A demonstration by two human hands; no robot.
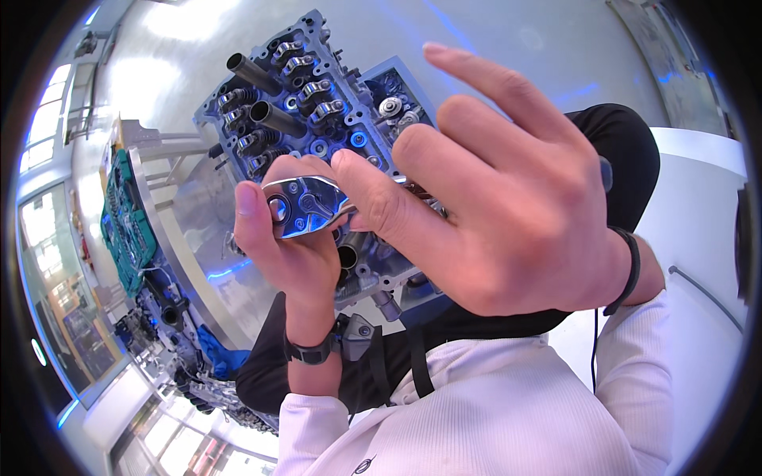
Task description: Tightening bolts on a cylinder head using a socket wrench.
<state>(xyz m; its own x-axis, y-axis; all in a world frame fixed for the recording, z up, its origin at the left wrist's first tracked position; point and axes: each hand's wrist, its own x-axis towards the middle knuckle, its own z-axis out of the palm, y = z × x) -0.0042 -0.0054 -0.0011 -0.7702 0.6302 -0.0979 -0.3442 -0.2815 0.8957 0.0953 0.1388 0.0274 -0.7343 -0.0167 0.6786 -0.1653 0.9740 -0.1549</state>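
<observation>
A shiny chrome ratchet wrench (305, 208) is held up in front of me, its rounded head facing up. My left hand (290, 254) is closed around the head from behind, thumb on its left side and fingers under it. My right hand (508, 198) reaches over from the right with its thumb against the ratchet's neck. Its index finger is bent in close, while the little finger stretches away; most of the handle is hidden behind this hand. Beneath both hands lies a metal engine cylinder head (349, 103) with rocker arms, springs and two upright dark tubes.
Right of the cylinder head sits a grey tray (417, 87) with round metal parts. At the left, a metal-framed cart (171, 206) stands by a green part (127, 214) and more engine pieces. A blue cloth (218, 353) lies below these. My dark-trousered knees flank the cylinder head.
</observation>
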